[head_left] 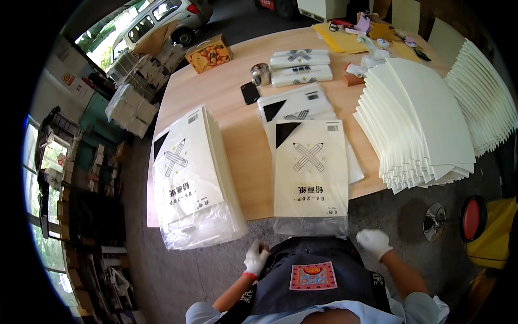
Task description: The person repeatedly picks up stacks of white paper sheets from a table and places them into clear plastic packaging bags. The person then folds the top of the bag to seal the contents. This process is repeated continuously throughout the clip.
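Both my hands wear white gloves and hang at the table's front edge, apart from the packs. My left hand [256, 258] is curled beside the apron, with bare fingertips showing and nothing visible in it. Beyond the apron's other side, my right hand [374, 243] is closed in a loose fist, also with nothing visible. Straight ahead lies a paper pack [310, 189] in a clear plastic bag, its bag end overhanging the edge toward me. More bagged packs [299, 102] lie beneath and behind it. To the left stands a tall stack of bagged packs [189, 167].
Fanned stacks of white paper sheets [426, 108] cover the table's right side. Behind the packs are a black phone [250, 93], a metal mug [260, 74], rolled plastic bags [301, 75] and an orange-printed box [209, 54]. A round-seated stool [474, 217] stands on the right.
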Available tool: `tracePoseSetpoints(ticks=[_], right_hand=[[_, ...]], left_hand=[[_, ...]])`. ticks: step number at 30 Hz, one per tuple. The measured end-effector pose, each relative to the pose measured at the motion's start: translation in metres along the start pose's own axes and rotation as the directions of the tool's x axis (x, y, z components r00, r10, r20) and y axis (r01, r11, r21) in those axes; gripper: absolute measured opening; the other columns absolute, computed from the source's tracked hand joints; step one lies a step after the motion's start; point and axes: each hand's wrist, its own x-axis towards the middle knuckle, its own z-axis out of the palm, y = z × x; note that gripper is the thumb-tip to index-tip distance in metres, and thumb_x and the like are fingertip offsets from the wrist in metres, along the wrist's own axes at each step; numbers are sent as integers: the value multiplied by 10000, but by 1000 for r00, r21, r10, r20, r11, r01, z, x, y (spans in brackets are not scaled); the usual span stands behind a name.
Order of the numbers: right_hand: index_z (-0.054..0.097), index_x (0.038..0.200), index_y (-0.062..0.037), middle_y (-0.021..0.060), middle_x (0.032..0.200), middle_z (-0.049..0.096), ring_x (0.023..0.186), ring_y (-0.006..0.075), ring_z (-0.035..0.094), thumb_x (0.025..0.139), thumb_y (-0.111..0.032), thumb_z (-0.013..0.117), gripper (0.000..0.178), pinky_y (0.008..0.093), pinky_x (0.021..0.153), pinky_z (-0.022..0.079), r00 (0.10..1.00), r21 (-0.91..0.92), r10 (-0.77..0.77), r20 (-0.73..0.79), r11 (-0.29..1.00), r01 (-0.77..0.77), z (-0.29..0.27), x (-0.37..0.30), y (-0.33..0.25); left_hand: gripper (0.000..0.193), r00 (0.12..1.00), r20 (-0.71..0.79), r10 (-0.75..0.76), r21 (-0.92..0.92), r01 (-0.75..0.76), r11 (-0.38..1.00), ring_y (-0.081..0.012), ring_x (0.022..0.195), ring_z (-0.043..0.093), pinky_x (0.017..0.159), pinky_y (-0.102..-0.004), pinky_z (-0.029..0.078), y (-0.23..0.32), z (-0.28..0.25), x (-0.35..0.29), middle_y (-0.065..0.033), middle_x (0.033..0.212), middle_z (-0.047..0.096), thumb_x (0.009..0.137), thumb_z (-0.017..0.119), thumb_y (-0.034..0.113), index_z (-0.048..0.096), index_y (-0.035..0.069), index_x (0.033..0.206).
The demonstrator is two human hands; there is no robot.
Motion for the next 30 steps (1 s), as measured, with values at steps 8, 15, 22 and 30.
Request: tracePoseSetpoints(ticks=[8, 15, 22, 30], right_hand=[[537, 1198, -45, 105, 1111, 585, 904, 186, 600, 915, -178, 551, 313, 308, 789, 492, 969, 913, 144, 200, -386, -131, 41, 112, -16], [547, 1173, 11, 74, 1124, 587, 972, 127, 555, 920, -215, 564, 340, 268, 760, 484, 887, 870, -455, 78, -403, -284, -89, 183, -176], [550, 1146, 37, 91, 1033, 633, 854, 146, 600, 867, -347, 614, 479, 270, 741, 477, 919, 994, -389, 69, 102, -31, -158, 247, -288], [570, 1122, -33, 72, 931, 656, 820, 113, 617, 866, -138, 624, 282, 250, 732, 513, 796, 994, -598, 93, 4, -114, -108, 159, -254]], left_hand=[[244, 960, -262, 102, -501, -226, 835, -120, 664, 508, 607, -264, 421, 137, 1, 49, -37, 743, 552, 900, 558, 234, 567, -1, 836], [103, 536, -821, 198, -312, -711, 631, -117, 550, 488, 528, -256, 428, 187, -143, -23, -14, 674, 517, 894, 498, 62, 542, 57, 802], [186, 442, -896, -44, -306, -543, 782, -65, 629, 444, 595, -209, 412, 108, -264, -6, 22, 703, 494, 930, 518, 162, 524, 67, 771], [239, 658, -559, -505, -787, -229, 572, -114, 540, 469, 451, -269, 398, -76, -99, 17, 1, 631, 525, 930, 440, 225, 561, 69, 796]])
